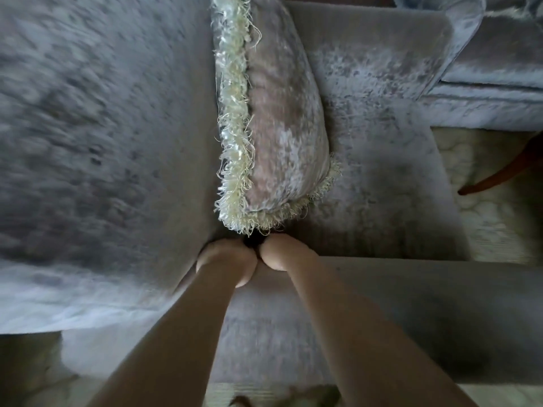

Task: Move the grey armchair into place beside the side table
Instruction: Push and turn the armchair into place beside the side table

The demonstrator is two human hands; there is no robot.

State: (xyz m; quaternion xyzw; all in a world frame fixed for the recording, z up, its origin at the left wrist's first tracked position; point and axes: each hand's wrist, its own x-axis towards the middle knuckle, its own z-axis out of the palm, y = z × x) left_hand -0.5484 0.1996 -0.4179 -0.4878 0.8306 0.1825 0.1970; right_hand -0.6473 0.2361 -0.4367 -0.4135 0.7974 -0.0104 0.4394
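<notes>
I look straight down on the grey armchair (373,160), covered in crushed velvet. Its broad back fills the left, its seat lies centre right, and one armrest runs along the bottom. My left hand (227,261) and my right hand (280,254) sit side by side, touching. Both are pushed down into the dark gap where back, seat and armrest meet. Their fingers curl out of sight into that gap, gripping the chair. A fringed velvet cushion (279,127) stands on edge on the seat just beyond my hands.
A second grey velvet sofa (496,83) stands at the upper right, close to the armchair's far armrest. A curved brown wooden leg (499,171) rests on the cream patterned rug (484,218) at the right. Pale floor shows at the bottom edge.
</notes>
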